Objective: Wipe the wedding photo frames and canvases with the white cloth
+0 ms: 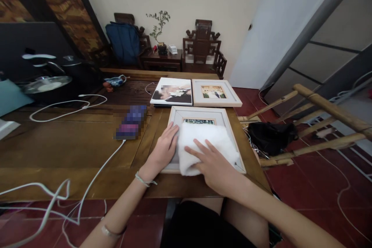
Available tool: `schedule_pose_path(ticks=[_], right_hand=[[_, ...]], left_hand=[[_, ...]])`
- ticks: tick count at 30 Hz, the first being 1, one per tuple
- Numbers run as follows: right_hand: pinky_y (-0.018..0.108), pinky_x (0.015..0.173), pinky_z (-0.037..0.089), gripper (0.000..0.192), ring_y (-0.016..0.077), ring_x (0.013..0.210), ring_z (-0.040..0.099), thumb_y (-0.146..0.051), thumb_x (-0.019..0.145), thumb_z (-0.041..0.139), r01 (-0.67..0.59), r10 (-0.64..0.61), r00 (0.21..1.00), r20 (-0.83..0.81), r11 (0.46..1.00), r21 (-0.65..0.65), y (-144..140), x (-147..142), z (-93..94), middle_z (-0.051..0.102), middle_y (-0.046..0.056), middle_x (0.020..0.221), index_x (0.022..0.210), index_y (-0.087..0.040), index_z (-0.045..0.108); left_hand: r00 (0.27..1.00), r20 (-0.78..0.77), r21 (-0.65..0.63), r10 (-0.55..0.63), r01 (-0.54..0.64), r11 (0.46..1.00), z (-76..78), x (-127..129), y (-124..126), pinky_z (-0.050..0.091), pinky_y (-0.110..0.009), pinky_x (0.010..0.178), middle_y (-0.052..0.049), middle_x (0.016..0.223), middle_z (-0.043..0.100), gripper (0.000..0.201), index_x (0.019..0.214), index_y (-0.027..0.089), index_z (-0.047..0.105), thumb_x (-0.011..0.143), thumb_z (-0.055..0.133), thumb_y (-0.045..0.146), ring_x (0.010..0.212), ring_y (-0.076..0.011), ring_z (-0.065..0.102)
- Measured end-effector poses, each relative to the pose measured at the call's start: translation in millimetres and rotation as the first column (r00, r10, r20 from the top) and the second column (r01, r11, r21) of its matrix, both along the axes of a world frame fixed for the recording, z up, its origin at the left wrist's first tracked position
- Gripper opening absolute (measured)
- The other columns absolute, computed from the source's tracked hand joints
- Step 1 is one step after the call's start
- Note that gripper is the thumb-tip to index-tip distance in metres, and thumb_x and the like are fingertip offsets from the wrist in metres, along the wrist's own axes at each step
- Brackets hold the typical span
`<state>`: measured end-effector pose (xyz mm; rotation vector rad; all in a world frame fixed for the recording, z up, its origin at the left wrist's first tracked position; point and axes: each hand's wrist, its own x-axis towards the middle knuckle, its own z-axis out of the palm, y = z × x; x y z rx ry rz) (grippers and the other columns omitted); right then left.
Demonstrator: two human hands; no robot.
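Note:
A pale wooden picture frame (173,115) lies flat at the near edge of the table, its small picture (199,121) partly showing. Over its middle and lower part rests a folded white cloth (207,135). My right hand (210,162) lies on this cloth with its fingers spread, pressing it against the frame; the thumb is partly tucked at the cloth's edge. My left hand (167,145) rests flat on the left side of the frame, fingers stretched out next to the cloth.
Behind the frame lie a second framed picture (200,82) and a photo panel (159,87). A phone (130,123) with a white cable (101,170) sits to the left. Farther left stands a lidded pan (48,85). A bamboo rack (319,104) is at the right.

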<state>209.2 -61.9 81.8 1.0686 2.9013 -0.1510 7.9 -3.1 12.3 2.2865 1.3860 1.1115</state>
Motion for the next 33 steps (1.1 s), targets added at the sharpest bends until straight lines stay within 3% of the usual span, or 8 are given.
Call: schedule_pose_path(ticks=[3, 7, 10, 13, 19, 23, 29, 33], right_hand=[[0.055, 0.108, 0.022, 0.044, 0.0317, 0.136, 0.023, -0.001, 0.069, 0.046, 0.124, -0.125, 0.990, 0.066, 0.992, 0.018, -13, 31, 5.6, 0.037, 0.001, 0.144, 0.101, -0.020, 0.069], [0.060, 0.103, 0.028, 0.042, 0.0357, 0.130, 0.033, 0.000, 0.065, 0.048, 0.305, -0.327, 0.938, 0.110, 0.935, 0.180, -31, 69, 8.8, 0.045, 0.004, 0.139, 0.093, -0.022, 0.072], [0.060, 0.102, 0.029, 0.041, 0.0355, 0.130, 0.034, -0.001, 0.063, 0.049, 0.349, -0.382, 0.918, 0.104, 0.905, 0.245, -30, 80, 9.2, 0.046, 0.001, 0.137, 0.089, -0.023, 0.072], [0.058, 0.103, 0.029, 0.042, 0.0335, 0.131, 0.033, 0.000, 0.064, 0.047, 0.353, -0.388, 0.917, 0.096, 0.898, 0.264, -6, 82, 8.4, 0.048, 0.000, 0.136, 0.090, -0.022, 0.072], [0.056, 0.102, 0.031, 0.054, 0.0327, 0.132, 0.030, 0.003, 0.066, 0.040, 0.354, -0.392, 0.917, 0.071, 0.885, 0.303, 78, 88, 1.9, 0.041, 0.003, 0.142, 0.109, -0.018, 0.066], [0.062, 0.102, 0.026, 0.059, 0.0371, 0.134, 0.022, 0.004, 0.067, 0.040, 0.364, -0.394, 0.919, 0.000, 0.848, 0.387, 114, 63, 2.8, 0.033, 0.006, 0.147, 0.119, -0.016, 0.059], [0.062, 0.107, 0.013, 0.037, 0.0339, 0.136, 0.019, -0.005, 0.083, 0.044, 0.080, -0.101, 0.995, 0.024, 0.892, 0.446, 126, -18, -4.6, 0.032, 0.003, 0.147, 0.108, -0.020, 0.066], [0.061, 0.106, 0.018, 0.034, 0.0336, 0.134, 0.024, -0.008, 0.085, 0.044, 0.109, -0.135, 0.990, 0.034, 0.907, 0.408, 127, -25, -10.4, 0.037, 0.004, 0.145, 0.106, -0.020, 0.067]], left_hand=[[0.999, -0.044, 0.023, -0.021, 0.022, 0.999, -2.1, 0, 0, 0.035, -0.049, 0.107, -0.018, 0.128, 0.055, 0.037, 0.121, 0.008, 0.054, 0.090, 0.038, 0.020, 0.132, -0.0270, 0.036], [0.996, -0.086, 0.022, -0.038, 0.040, 0.999, -3.7, -1, -1, 0.033, -0.048, 0.108, -0.019, 0.131, 0.051, 0.039, 0.123, 0.006, 0.052, 0.090, 0.038, 0.020, 0.135, -0.0269, 0.031], [0.994, -0.101, 0.012, -0.045, 0.047, 0.999, -4.0, -2, -1, 0.032, -0.048, 0.109, -0.018, 0.132, 0.051, 0.038, 0.123, 0.008, 0.052, 0.090, 0.037, 0.020, 0.136, -0.0264, 0.029], [0.994, -0.100, 0.012, -0.051, 0.053, 0.999, -4.5, -3, -1, 0.032, -0.048, 0.109, -0.016, 0.133, 0.051, 0.038, 0.124, 0.010, 0.052, 0.090, 0.038, 0.020, 0.136, -0.0261, 0.029], [0.997, -0.065, 0.027, -0.043, 0.045, 0.999, -5.7, -2, 1, 0.034, -0.050, 0.108, -0.015, 0.130, 0.053, 0.037, 0.123, 0.013, 0.053, 0.089, 0.039, 0.021, 0.134, -0.0271, 0.032], [0.998, -0.048, 0.033, -0.045, 0.046, 0.998, -5.8, -1, 1, 0.034, -0.051, 0.107, -0.016, 0.130, 0.053, 0.037, 0.123, 0.012, 0.053, 0.089, 0.039, 0.020, 0.134, -0.0277, 0.032], [0.997, -0.069, 0.047, -0.027, 0.030, 0.998, -5.3, -1, 1, 0.034, -0.051, 0.107, -0.017, 0.129, 0.054, 0.037, 0.122, 0.011, 0.054, 0.089, 0.039, 0.020, 0.133, -0.0281, 0.034], [0.998, -0.059, 0.050, -0.003, 0.006, 0.999, -6.3, 0, 1, 0.035, -0.051, 0.106, -0.015, 0.128, 0.055, 0.037, 0.122, 0.012, 0.053, 0.088, 0.040, 0.020, 0.132, -0.0281, 0.036]])
